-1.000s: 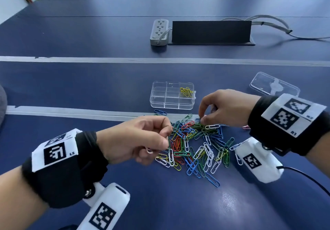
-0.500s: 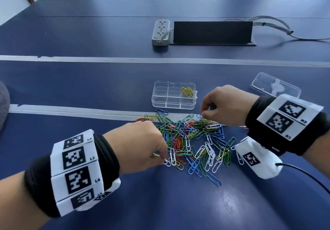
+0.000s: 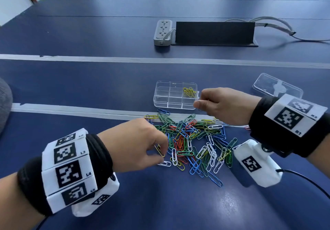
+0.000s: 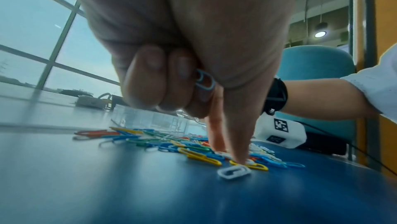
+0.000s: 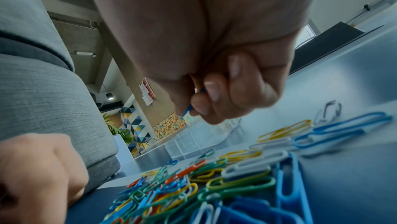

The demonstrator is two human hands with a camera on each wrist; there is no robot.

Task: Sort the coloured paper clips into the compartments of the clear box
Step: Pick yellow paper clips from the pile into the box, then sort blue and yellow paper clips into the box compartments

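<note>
Blue tabletop (image 3: 89,86) carries a heap of coloured paper clips (image 3: 194,144), with the clear box (image 3: 175,94) at its 12 o'clock. Left hand (image 3: 135,145) pinches a yellow clip (image 3: 159,151) at the heap's 9 o'clock; right hand (image 3: 221,104), beside the box, grasps a blue clip (image 5: 189,108).

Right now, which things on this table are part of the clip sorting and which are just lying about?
Job:
pile of coloured paper clips
clear compartment box
yellow clips in its far right compartment
left hand
right hand

Lying about:
clear lid
power strip
black stand
</note>
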